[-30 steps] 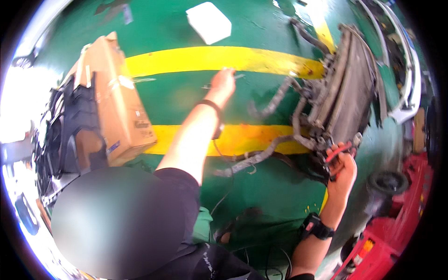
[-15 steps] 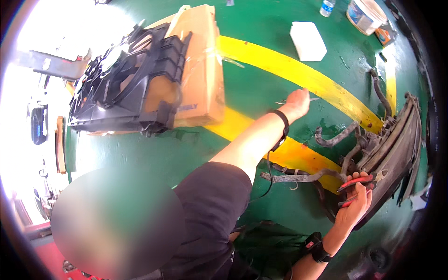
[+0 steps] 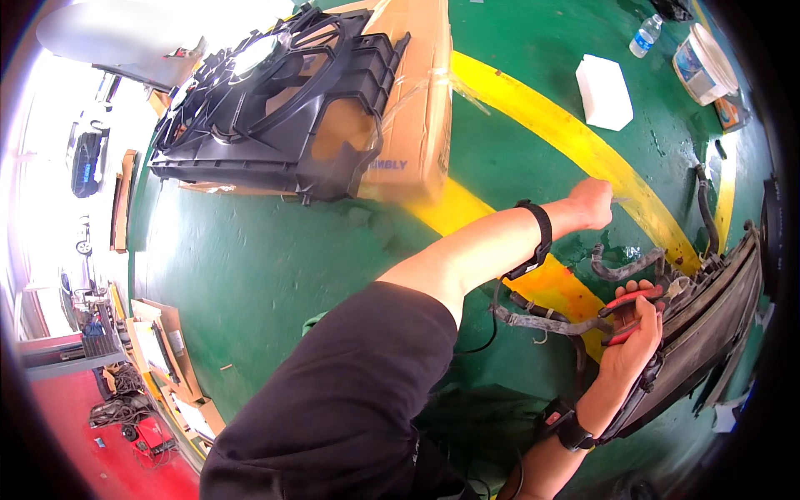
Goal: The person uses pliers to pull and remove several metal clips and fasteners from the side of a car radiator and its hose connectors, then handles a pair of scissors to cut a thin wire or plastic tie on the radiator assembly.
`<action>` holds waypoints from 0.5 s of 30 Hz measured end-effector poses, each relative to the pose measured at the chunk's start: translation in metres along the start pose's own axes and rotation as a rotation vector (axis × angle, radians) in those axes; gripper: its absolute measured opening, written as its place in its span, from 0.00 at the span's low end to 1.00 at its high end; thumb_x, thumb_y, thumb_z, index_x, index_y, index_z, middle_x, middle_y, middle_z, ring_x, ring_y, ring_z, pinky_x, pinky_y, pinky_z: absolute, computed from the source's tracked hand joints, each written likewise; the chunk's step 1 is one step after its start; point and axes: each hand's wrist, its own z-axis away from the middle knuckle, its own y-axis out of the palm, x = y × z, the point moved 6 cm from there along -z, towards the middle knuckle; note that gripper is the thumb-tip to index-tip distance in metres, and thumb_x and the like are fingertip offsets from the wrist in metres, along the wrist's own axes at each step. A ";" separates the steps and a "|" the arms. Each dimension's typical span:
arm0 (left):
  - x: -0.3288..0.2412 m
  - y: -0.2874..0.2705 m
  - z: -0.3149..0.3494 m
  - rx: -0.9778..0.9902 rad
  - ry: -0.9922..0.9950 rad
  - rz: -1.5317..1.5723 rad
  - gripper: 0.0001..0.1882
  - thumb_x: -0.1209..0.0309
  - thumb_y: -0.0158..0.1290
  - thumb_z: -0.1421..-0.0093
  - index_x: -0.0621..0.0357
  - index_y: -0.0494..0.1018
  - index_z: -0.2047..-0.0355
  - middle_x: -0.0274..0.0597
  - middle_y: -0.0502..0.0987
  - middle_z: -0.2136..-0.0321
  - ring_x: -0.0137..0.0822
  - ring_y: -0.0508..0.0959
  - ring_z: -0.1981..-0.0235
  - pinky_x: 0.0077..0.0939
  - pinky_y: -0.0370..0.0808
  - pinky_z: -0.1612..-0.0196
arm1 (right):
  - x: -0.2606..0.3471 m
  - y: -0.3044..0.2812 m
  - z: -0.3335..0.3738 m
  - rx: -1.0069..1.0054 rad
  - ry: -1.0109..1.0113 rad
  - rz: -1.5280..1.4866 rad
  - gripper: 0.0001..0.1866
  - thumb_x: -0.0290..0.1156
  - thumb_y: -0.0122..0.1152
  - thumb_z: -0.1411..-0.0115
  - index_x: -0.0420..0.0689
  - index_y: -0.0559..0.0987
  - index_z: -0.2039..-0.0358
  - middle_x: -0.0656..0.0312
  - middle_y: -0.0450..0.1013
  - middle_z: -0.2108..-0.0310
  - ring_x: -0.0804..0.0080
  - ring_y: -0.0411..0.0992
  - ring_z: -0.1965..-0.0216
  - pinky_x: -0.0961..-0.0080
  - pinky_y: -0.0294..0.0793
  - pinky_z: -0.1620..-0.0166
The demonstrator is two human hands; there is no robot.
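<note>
My left hand [image 3: 590, 203] is closed in a fist above the green floor, by the yellow line. A thin metal tool is in it, mostly hidden by the fingers; only a blurred tip shows. My right hand [image 3: 633, 333] grips red-handled pliers [image 3: 631, 302], its fingers around the handles. Their jaws point toward the hose end of a worn, dark radiator assembly [image 3: 708, 308] standing tilted at the right. Dirty rubber hoses stick out from it; a grey hose [image 3: 550, 323] reaches left past the pliers, and a bent hose [image 3: 625, 268] lies just beyond.
A black fan shroud [image 3: 275, 125] rests on a cardboard box [image 3: 425, 108] at far left. A white block [image 3: 604, 93], a water bottle [image 3: 645, 37] and a bucket [image 3: 704, 65] stand at the far right. Flattened cardboard [image 3: 162, 342] and a red floor area [image 3: 75, 417] lie left.
The view has shifted, bringing more of the left side into sight. My left fist is nearer the hoses, and less of its metal tool shows. The right hand keeps hold of the pliers.
</note>
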 end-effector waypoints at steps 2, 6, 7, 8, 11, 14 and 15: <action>-0.010 -0.002 0.001 -0.005 0.029 0.031 0.08 0.74 0.54 0.49 0.59 0.81 0.69 0.57 0.81 0.70 0.57 0.81 0.66 0.48 0.77 0.59 | 0.001 0.007 0.000 -0.023 0.005 0.012 0.15 0.23 0.54 0.40 0.36 0.74 0.52 0.53 0.75 0.58 0.61 0.76 0.57 0.67 0.76 0.49; -0.014 -0.010 0.003 -0.024 0.077 0.063 0.07 0.70 0.56 0.49 0.58 0.81 0.72 0.57 0.80 0.72 0.57 0.81 0.66 0.47 0.77 0.60 | -0.002 0.014 -0.004 -0.002 0.036 -0.001 0.15 0.23 0.54 0.41 0.38 0.74 0.53 0.55 0.77 0.60 0.62 0.77 0.60 0.67 0.76 0.52; -0.017 -0.004 0.004 -0.011 0.100 0.065 0.07 0.68 0.57 0.49 0.57 0.81 0.73 0.57 0.80 0.72 0.58 0.81 0.66 0.48 0.77 0.60 | -0.004 0.016 -0.005 0.021 0.031 -0.027 0.13 0.23 0.55 0.42 0.38 0.75 0.55 0.56 0.77 0.63 0.64 0.76 0.62 0.69 0.75 0.55; -0.021 0.001 0.001 -0.008 0.133 -0.011 0.11 0.62 0.57 0.47 0.57 0.80 0.76 0.57 0.80 0.73 0.59 0.80 0.67 0.48 0.77 0.61 | -0.005 0.012 -0.008 0.017 0.008 -0.040 0.11 0.23 0.55 0.42 0.38 0.76 0.58 0.58 0.76 0.65 0.66 0.76 0.65 0.71 0.75 0.57; -0.032 0.001 0.005 0.023 0.271 -0.001 0.20 0.54 0.54 0.39 0.57 0.78 0.78 0.55 0.78 0.78 0.54 0.79 0.75 0.43 0.75 0.71 | -0.004 0.012 -0.007 0.053 -0.009 0.088 0.04 0.25 0.57 0.45 0.40 0.77 0.69 0.64 0.71 0.75 0.74 0.69 0.74 0.79 0.66 0.69; -0.018 0.004 -0.005 0.088 0.236 0.066 0.17 0.59 0.54 0.36 0.62 0.81 0.63 0.40 0.82 0.72 0.34 0.78 0.75 0.34 0.75 0.69 | -0.004 0.013 -0.002 0.082 -0.021 0.144 0.05 0.26 0.58 0.43 0.40 0.76 0.66 0.67 0.72 0.74 0.79 0.70 0.73 0.78 0.70 0.68; -0.024 0.006 -0.003 0.152 0.101 0.139 0.15 0.62 0.54 0.35 0.63 0.80 0.61 0.38 0.80 0.75 0.29 0.74 0.79 0.26 0.73 0.73 | -0.011 0.007 -0.004 0.082 -0.005 0.135 0.06 0.27 0.59 0.43 0.40 0.76 0.65 0.67 0.72 0.75 0.80 0.70 0.73 0.78 0.70 0.69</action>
